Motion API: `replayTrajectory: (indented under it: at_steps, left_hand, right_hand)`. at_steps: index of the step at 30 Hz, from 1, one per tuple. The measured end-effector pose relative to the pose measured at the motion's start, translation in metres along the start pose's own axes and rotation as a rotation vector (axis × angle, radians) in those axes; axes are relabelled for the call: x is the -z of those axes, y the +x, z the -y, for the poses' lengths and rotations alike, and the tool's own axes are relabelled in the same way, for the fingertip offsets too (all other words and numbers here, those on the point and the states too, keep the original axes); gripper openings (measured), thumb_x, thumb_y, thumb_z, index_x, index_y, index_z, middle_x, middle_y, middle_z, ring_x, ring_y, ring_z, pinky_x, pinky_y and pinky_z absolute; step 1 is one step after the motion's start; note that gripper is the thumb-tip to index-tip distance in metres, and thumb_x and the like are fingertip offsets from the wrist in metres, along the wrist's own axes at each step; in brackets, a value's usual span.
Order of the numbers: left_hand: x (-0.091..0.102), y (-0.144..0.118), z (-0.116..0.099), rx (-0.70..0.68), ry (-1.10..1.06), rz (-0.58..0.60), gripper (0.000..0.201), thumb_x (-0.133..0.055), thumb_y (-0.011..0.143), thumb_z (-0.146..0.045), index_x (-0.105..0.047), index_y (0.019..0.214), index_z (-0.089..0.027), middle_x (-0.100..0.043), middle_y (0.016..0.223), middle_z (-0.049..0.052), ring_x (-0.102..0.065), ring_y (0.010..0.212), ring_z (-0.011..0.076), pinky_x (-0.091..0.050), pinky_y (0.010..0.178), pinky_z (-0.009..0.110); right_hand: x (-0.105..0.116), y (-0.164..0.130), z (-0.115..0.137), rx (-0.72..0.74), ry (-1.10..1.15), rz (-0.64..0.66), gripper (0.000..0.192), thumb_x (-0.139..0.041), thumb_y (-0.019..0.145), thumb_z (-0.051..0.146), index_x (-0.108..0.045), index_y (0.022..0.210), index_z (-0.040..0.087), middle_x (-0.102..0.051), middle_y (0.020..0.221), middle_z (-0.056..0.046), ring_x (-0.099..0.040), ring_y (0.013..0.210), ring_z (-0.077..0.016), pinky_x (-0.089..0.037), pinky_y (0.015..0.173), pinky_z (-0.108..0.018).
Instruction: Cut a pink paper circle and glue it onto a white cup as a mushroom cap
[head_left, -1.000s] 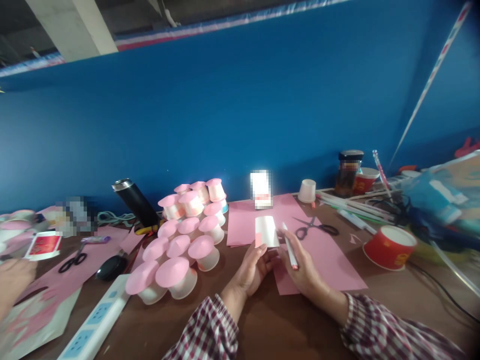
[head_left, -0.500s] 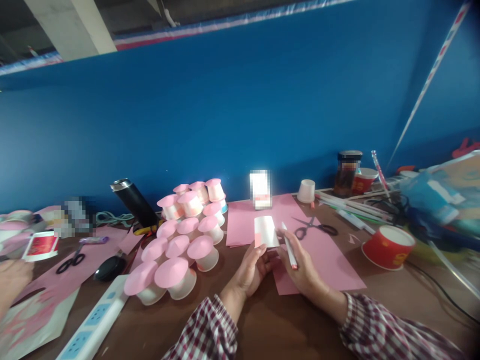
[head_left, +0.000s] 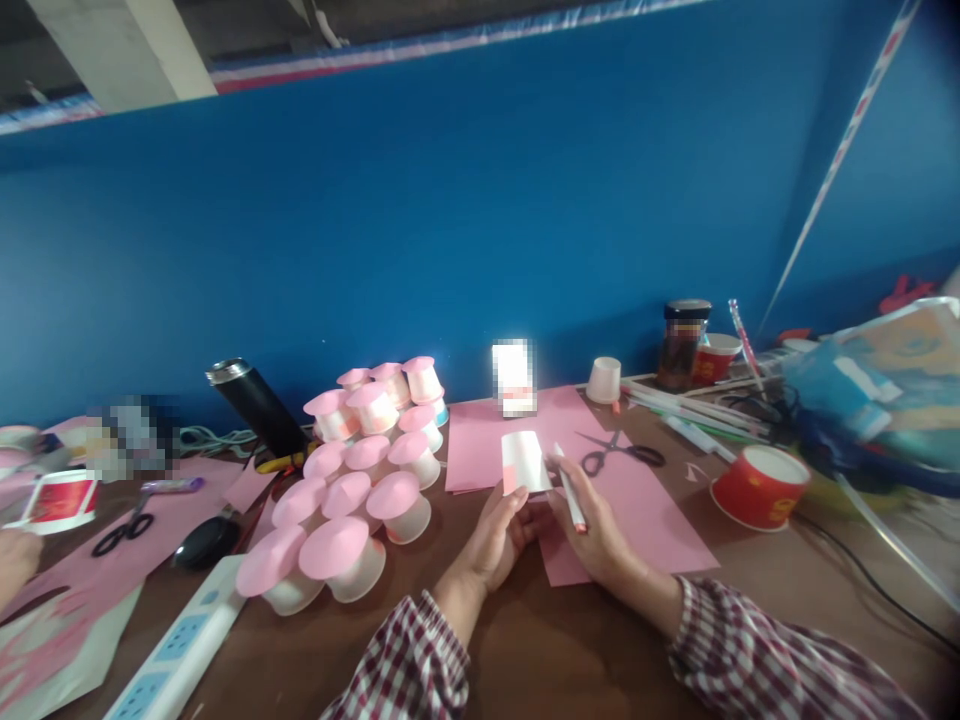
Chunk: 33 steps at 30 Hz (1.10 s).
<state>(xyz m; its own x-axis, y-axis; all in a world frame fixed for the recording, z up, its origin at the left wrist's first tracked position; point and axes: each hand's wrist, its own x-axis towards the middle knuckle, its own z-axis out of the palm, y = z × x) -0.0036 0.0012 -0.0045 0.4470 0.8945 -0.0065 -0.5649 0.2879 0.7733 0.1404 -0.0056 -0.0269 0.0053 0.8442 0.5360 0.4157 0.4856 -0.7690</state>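
My left hand [head_left: 499, 540] is closed on a white paper cup [head_left: 527, 458] that has a pink patch low on its left side. The thumb presses the cup's lower edge. In my right hand [head_left: 592, 530] a white marker [head_left: 571, 495] with a red end lies between thumb and fingers, slanting up toward the cup. Those fingertips are close to the cup's right side; I cannot tell whether they touch it. Under and behind the hands are sheets of pink paper [head_left: 645, 530], with black-handled scissors [head_left: 616, 450] lying on them to the right.
Several white cups with pink cone tops [head_left: 349, 500] stand left of my hands. Further left are a power strip [head_left: 176, 640], a black flask [head_left: 259, 405] and another person's hand [head_left: 16, 560]. A red paper bowl [head_left: 761, 490] and a small white cup [head_left: 604, 380] stand right.
The camera view has turned slightly right, so everything sits a little further left. My hands keep nearly the same hold on the paper cup and marker.
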Motion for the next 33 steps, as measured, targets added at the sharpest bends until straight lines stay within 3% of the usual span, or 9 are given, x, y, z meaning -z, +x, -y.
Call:
replayTrajectory:
  at_steps: [24,33]
  left_hand:
    - [0.0039,0.0021,0.0015,0.013,-0.018,-0.023,0.027,-0.053,0.086,-0.028,-0.058,0.108,-0.013,-0.064,0.104,0.013,-0.063,0.086,0.021,-0.046,0.076,0.034]
    - [0.0033,0.0053,0.005,-0.048,0.014,-0.049,0.029,-0.056,0.084,-0.027,-0.058,0.111,-0.016,-0.065,0.101,0.01,-0.063,0.083,0.0183,-0.048,0.078,0.035]
  right_hand:
    - [-0.0019,-0.0001,-0.003,-0.024,0.009,0.011,0.041,-0.046,0.09,0.025,-0.04,0.13,0.023,-0.056,0.124,-0.011,-0.057,0.11,-0.0233,-0.049,0.093,-0.04]
    - [-0.0068,0.0028,-0.0049,-0.005,-0.057,0.004,0.041,-0.044,0.089,0.023,-0.043,0.13,0.022,-0.059,0.12,-0.011,-0.057,0.109,-0.0251,-0.049,0.09,-0.04]
